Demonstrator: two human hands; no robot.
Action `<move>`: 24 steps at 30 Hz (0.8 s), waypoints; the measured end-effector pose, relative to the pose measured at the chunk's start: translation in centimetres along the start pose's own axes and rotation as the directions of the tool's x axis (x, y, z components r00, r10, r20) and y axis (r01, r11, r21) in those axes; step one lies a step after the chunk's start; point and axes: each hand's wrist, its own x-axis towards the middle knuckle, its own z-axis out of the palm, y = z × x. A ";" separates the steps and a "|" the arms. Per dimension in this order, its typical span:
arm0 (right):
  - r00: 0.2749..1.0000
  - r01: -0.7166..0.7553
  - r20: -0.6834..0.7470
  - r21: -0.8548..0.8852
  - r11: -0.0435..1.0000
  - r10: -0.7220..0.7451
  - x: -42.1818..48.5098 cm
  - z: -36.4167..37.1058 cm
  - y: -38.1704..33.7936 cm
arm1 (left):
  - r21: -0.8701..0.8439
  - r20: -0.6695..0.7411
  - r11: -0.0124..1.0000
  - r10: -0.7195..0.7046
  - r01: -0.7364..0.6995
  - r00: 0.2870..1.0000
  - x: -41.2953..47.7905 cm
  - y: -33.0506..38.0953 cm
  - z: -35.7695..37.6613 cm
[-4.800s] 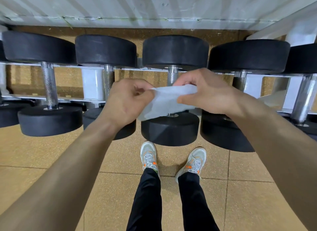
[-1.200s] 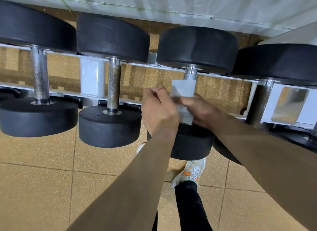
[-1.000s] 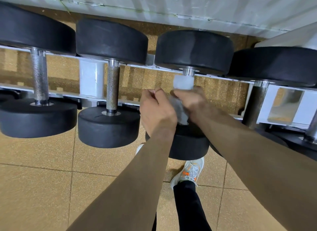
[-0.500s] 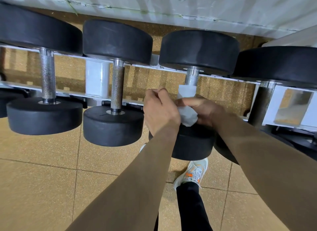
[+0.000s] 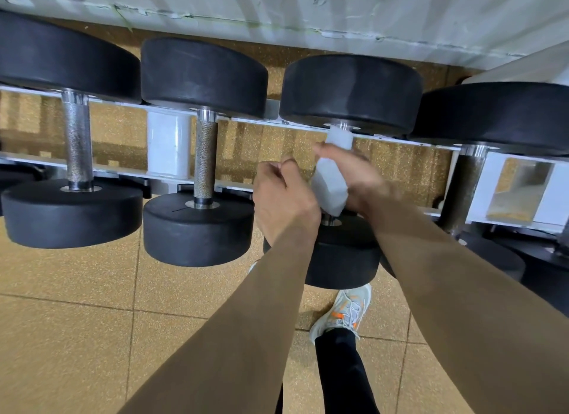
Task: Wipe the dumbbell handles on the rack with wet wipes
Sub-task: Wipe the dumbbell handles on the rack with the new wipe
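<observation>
Wiping centre-frame dumbbell handle (image 5: 329, 219) on rack (image 5: 167, 145): with right hand (image 5: 357, 179) clenched round wet wipe (image 5: 331, 189) wrapped on it and left hand (image 5: 283, 204) curled just beside (can't tell if gripping anything), squeeze evenly, twist, slide full length to both collars.

We find the handle (image 5: 330, 219) almost wholly covered by the wet wipe (image 5: 328, 184) and the motion-blurred right hand (image 5: 359, 176). Whether the left hand (image 5: 283, 204) grips the wipe, we cannot tell.
</observation>
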 end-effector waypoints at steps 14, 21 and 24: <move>0.975 0.139 -0.097 -0.425 0.895 -0.198 -2.2 -1.9 1.7 | 0.249 0.211 0.968 -0.067 0.013 0.975 0.1 0.7 -0.1; 0.970 0.233 -0.046 -0.113 0.966 -0.240 -5.8 -3.9 0.9 | 0.185 0.573 0.980 -0.054 -0.066 0.818 1.6 -0.7 -0.5; 0.995 0.093 0.018 -0.008 0.996 -0.093 -7.0 -4.2 0.6 | 0.073 0.633 0.996 0.000 -0.060 0.774 1.3 -0.4 -1.8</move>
